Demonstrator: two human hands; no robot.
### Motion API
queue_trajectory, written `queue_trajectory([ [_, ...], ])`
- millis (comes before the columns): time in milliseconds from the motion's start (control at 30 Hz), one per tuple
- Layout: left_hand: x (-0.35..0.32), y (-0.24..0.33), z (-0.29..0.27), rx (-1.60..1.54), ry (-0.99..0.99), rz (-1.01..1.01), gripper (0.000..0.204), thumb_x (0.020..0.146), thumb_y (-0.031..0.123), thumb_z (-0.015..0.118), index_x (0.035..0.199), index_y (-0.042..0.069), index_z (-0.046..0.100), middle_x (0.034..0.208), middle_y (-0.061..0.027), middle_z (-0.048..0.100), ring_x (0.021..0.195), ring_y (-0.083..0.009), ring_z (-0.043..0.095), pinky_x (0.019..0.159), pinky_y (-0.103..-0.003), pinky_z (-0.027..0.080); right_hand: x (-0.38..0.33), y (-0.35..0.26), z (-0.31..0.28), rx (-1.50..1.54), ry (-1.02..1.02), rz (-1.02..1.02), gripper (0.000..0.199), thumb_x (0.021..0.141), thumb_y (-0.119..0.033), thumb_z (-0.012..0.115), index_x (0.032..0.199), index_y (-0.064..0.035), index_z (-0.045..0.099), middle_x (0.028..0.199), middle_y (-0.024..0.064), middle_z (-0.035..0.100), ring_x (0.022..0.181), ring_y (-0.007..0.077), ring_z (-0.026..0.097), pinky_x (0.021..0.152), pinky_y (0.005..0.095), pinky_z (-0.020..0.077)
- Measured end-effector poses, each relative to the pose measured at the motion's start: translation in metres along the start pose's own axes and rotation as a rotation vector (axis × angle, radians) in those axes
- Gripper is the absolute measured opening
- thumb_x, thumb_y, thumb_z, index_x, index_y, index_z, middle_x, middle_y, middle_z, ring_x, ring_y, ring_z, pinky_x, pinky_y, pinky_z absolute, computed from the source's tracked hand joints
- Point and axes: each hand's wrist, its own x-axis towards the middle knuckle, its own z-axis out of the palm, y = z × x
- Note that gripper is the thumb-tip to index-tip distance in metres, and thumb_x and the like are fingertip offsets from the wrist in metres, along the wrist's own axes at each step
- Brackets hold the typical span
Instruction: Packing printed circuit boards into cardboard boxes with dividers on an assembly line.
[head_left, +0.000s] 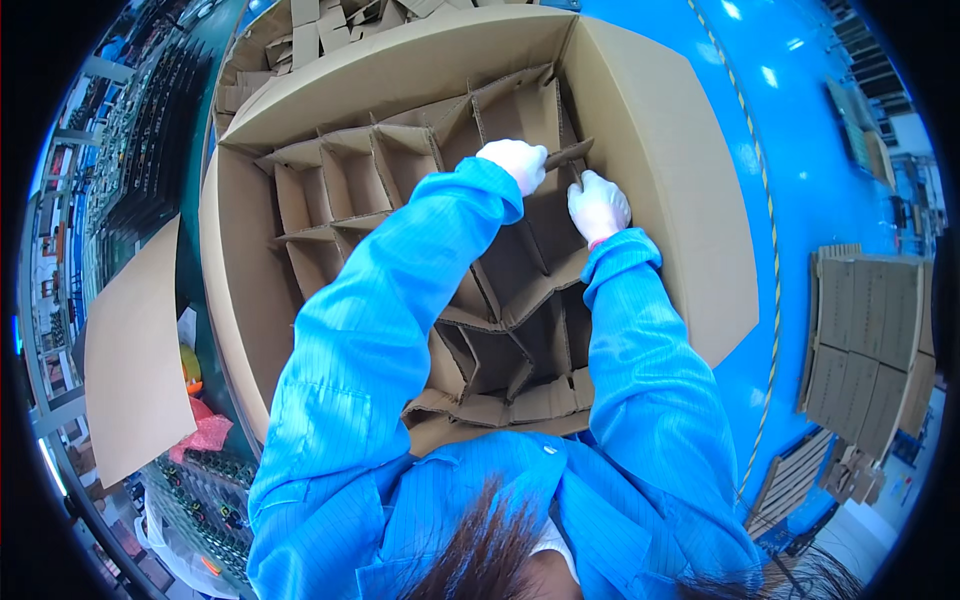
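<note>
A large open cardboard box (610, 110) stands before me, with a grid of cardboard dividers (355, 180) inside it. Toward the far right part of the grid, my left hand (515, 164), in a white glove, is closed on the end of a cardboard divider (571, 153) whose top edge tilts up. Close beside it and a little nearer, my right hand (600, 207), also gloved, has its fingers pinched at a divider edge by the right wall. Both fingertips are partly hidden. My blue sleeves cover some of the grid's cells, and the nearer dividers look bent and uneven.
Cardboard scraps (345, 25) fill another container beyond the box. At left, a loose cardboard sheet (140, 350) lies near racks of dark boards (150, 140) and pink wrap (205, 432). Stacked cartons (865, 330) stand at right on the blue floor (720, 90).
</note>
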Motion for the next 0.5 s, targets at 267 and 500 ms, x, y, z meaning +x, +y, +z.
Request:
queue_trajectory([
  [267,0.01,-0.005,0.019,0.102,0.003,-0.063,0.023,0.086,0.022,0.047,0.1,0.005,0.054,0.089,-0.0149,0.064,0.082,-0.0313,0.062,0.072,-0.04,0.049,-0.005,-0.018,-0.011,-0.081,-0.124,-0.065,0.026,0.085,-0.024,0.044,0.096,-0.0046,0.057,0.092,0.0182,0.062,0.083,0.0381,0.059,0.073,0.0462,0.0467],
  [500,0.011,-0.003,0.02,-0.065,0.051,-0.19,0.027,0.085,0.024,0.05,0.104,0.004,0.051,0.094,-0.0142,0.062,0.089,-0.0312,0.06,0.078,-0.041,0.047,-0.031,0.004,-0.089,0.691,-0.001,-0.259,0.027,0.086,-0.023,0.046,0.1,-0.0036,0.056,0.094,0.0181,0.062,0.083,0.0368,0.059,0.074,0.0411,0.047],
])
